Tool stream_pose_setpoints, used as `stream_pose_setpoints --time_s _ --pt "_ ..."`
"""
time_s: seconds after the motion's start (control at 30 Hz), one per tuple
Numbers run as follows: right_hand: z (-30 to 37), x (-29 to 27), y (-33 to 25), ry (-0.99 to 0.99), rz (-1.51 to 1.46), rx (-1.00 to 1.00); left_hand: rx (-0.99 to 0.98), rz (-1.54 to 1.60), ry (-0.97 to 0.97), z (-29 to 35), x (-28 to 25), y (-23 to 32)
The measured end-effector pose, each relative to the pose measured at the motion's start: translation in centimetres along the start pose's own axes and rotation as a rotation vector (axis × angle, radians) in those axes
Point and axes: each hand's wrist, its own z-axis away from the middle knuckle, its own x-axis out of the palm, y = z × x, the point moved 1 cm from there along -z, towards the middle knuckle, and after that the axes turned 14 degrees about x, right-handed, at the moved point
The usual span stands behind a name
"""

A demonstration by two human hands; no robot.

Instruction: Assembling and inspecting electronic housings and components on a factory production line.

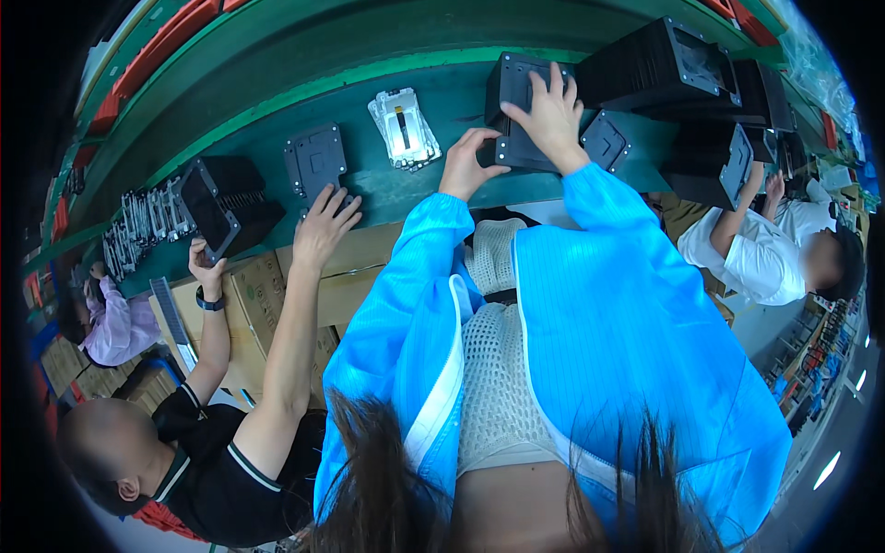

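A black plastic plate or stack of plates [513, 85] with small fittings at its corners lies on the green bench [452, 106] in front of me. My left hand [468, 166] curves its thumb and fingers about the near left corner and seems to grip it. On top, my right hand [553, 120] rests with fingers spread, covering much of the surface. To its right lies a smaller, dark, diamond-turned plate [606, 140]. A pile of shiny metal plates [404, 131] sits left of my hands, apart from them.
Black frames stand in long stacks [645, 66] at the back right, with another stack [708, 166] nearer. On my left, a co-worker's hands touch a black plate [315, 158] and a frame stack [230, 205]. Metal brackets [147, 226] line the far left. Cardboard boxes [261, 290] sit below the bench.
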Motion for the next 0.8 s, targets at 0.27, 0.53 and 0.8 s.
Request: stream_pose_setpoints --time_s 0.27,0.53,0.8 --pt "5.3 -2.0 0.9 -0.237 -0.254 -0.544 -0.056 0.162 -0.001 0.0 -0.1 -0.8" --pt "4.2 -3.8 2.1 -0.248 -0.486 -0.426 -0.145 0.211 -0.025 -0.7 0.3 -0.2" --pt "8.0 -10.5 8.0 -0.398 -0.668 0.024 -0.170 0.176 -0.075 -0.1 -0.3 -0.3"
